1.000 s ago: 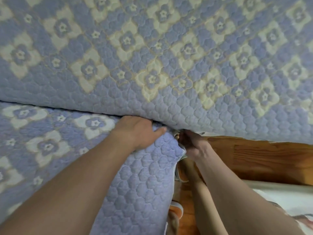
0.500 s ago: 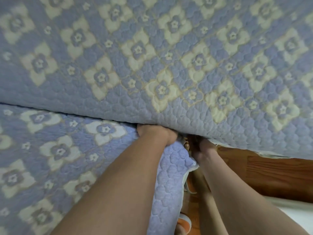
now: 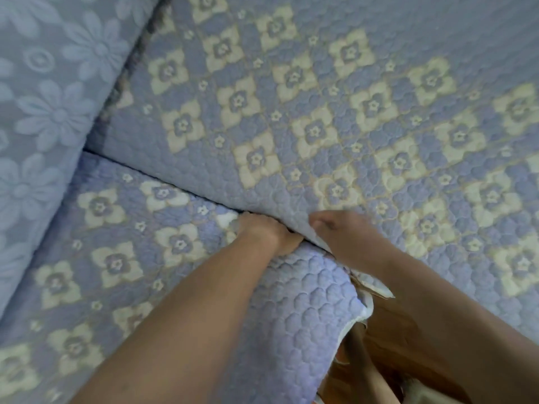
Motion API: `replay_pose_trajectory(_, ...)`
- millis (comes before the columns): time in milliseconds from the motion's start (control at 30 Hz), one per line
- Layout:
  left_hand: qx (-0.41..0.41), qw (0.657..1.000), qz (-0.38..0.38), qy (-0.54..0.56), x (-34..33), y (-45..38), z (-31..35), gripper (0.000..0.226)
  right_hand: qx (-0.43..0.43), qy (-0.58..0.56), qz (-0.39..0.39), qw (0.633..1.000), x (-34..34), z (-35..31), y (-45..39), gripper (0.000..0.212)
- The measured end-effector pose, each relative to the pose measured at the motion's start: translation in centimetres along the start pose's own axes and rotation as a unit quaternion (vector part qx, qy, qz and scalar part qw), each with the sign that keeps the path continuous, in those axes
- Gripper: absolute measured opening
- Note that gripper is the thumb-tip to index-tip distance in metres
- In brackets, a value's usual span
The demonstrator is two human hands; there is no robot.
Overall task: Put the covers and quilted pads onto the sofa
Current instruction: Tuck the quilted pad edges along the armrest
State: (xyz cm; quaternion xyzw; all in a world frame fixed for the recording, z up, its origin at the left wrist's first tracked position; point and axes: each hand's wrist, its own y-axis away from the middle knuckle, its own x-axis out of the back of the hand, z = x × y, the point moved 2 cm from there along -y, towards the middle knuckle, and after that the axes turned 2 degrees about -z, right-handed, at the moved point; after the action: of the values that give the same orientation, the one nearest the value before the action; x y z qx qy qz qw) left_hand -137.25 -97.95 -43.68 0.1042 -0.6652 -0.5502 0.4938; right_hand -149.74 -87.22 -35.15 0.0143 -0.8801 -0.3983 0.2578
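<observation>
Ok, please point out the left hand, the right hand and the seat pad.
left hand [image 3: 264, 233], head view, back of the hand.
right hand [image 3: 347, 233], head view, back of the hand.
seat pad [image 3: 116, 258], head view, top surface.
</observation>
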Motion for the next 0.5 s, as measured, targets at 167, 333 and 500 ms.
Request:
replay_pose_trajectory(167, 0.06, 0.996, -0.058, 0.03, -1.1, -3.7, -0.3, 0.084, 0.0, -0.04, 0.006, 0.999, 0.3, 1.6, -2.8, 0.018)
replay_pose_trajectory(333, -0.023, 0.99, 0.135, 0.026, -2.2, -0.7, -1.2, 0.048, 0.031, 0.054, 0.093, 0.994, -2.5, 1.8, -0.1, 0.025)
replay_pose_trajectory(500, -0.058, 0.985, 0.161, 0.007, -2.2, 0.6, -1.9, 0.035, 0.058, 0.078, 0.119, 0.988, -5.1, 1.2, -0.3, 0.025)
